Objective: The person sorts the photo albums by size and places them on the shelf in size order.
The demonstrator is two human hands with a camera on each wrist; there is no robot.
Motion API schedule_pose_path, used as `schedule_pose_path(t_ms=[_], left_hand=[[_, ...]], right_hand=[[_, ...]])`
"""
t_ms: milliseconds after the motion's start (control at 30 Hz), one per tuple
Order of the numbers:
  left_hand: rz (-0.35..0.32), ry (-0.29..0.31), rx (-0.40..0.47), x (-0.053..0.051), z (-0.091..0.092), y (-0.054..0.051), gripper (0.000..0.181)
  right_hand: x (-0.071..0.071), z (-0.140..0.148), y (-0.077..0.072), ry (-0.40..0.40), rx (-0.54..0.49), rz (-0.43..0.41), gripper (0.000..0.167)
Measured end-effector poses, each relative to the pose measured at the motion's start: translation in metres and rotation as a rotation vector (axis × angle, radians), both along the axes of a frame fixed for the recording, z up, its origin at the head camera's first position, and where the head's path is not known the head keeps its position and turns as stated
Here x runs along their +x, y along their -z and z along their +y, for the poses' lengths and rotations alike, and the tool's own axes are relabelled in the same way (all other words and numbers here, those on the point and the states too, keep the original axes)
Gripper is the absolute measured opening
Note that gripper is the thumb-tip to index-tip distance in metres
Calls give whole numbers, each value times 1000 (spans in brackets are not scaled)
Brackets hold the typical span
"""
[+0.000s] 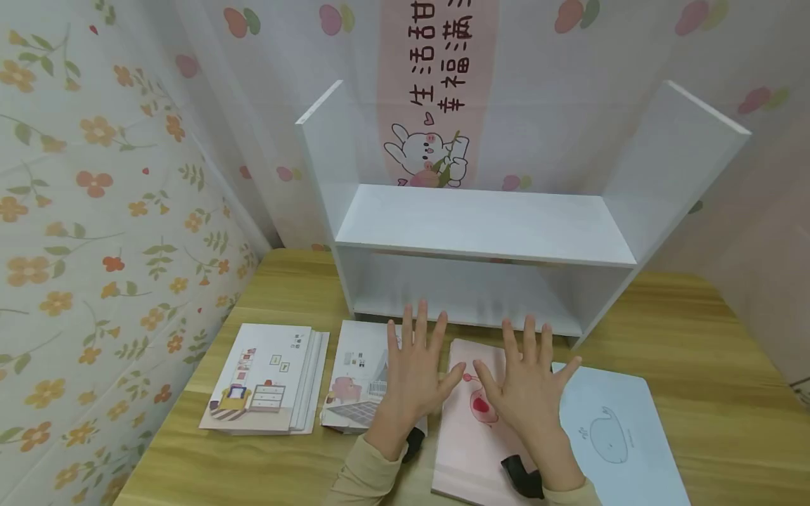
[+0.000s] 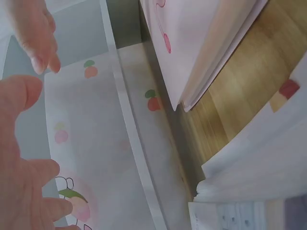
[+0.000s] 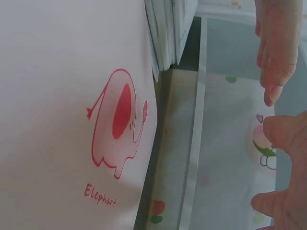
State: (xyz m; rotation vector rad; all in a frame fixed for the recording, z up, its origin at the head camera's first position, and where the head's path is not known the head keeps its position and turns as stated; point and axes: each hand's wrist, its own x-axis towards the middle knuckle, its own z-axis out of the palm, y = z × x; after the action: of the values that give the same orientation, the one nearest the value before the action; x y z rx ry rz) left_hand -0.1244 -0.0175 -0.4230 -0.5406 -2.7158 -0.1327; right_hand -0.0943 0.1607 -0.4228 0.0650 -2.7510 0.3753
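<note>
Both hands are held out above the books with fingers spread, palms down, gripping nothing. My left hand (image 1: 411, 376) is over the right part of a white book with a pink picture (image 1: 348, 390). My right hand (image 1: 528, 393) is above the right side of a pink notebook (image 1: 462, 443) with a red elephant drawing. Right of it lies a pale blue notebook (image 1: 633, 429) with a whale drawing, partly covered by that hand. In the right wrist view, the word Elephant shows on the pink cover (image 3: 57, 120). Whether either hand touches a cover is unclear.
A white two-level shelf (image 1: 487, 221) with tall side panels stands behind the books on the wooden table (image 1: 715, 379). To the left lies a stack of white books (image 1: 266, 379) with a furniture picture. Patterned curtains (image 1: 126, 211) hang at the left and back.
</note>
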Motion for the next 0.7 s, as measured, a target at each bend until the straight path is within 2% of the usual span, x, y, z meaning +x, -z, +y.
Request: schedule_pose_path(t_ms=[200, 500, 700], left_hand=[[19, 13, 34, 0, 1, 1, 79], [-34, 19, 63, 2, 6, 3, 82], [-24, 46, 85, 6, 11, 1, 80]], right_hand=[[2, 6, -2, 22, 13, -24, 80], [8, 16, -4, 29, 9, -46, 82], [13, 23, -7, 34, 11, -44, 82]])
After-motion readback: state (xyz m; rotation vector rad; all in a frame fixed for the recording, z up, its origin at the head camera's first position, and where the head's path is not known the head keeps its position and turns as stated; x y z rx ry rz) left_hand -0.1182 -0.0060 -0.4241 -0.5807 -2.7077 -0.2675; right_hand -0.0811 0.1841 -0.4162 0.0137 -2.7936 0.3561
